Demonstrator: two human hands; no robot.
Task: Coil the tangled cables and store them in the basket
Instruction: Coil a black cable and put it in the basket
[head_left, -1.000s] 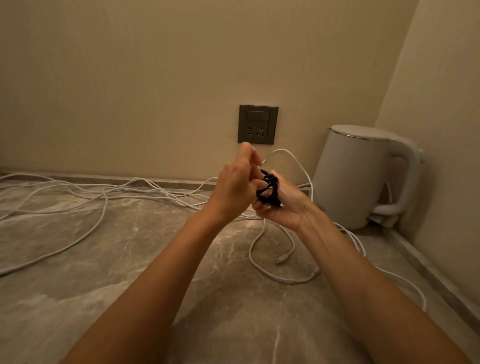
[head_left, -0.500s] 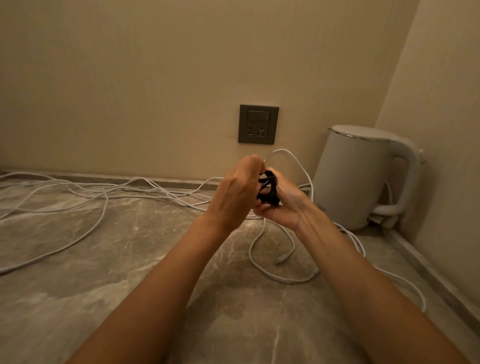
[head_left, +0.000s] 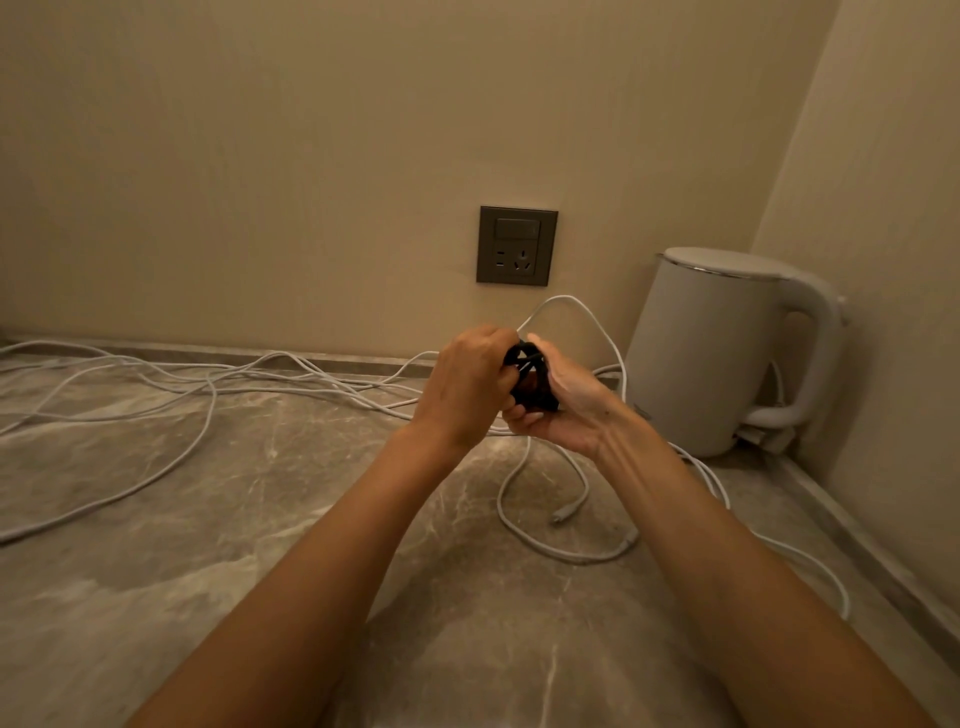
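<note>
Left hand (head_left: 467, 384): clenched over the top and near side of a small black cable bundle (head_left: 530, 374), back of the hand toward the camera.
Right hand (head_left: 566, 410): cupped under and behind the same bundle, palm up, fingers wrapped round it.
Black cable bundle: held between both hands above the stone counter (head_left: 260, 519), wound into a tight little coil with strands crossing; loose end hidden by fingers.
White cables (head_left: 208, 384): sprawled uncoiled across the counter from the left edge to the corner; one loop arching up behind the hands, a connector end (head_left: 563, 516) lying free below the right wrist.
Basket: not in view.
Progress: early, by the look of it; one small coil close to done, nothing seen stored, the long white tangle yet to be wound.
Surroundings: white kettle (head_left: 711, 353) in the right corner; wall socket (head_left: 517, 245) above the hands, nothing plugged in.
In the way: white strands running beneath the hands and past the kettle's base, likely to snag when gathered.
</note>
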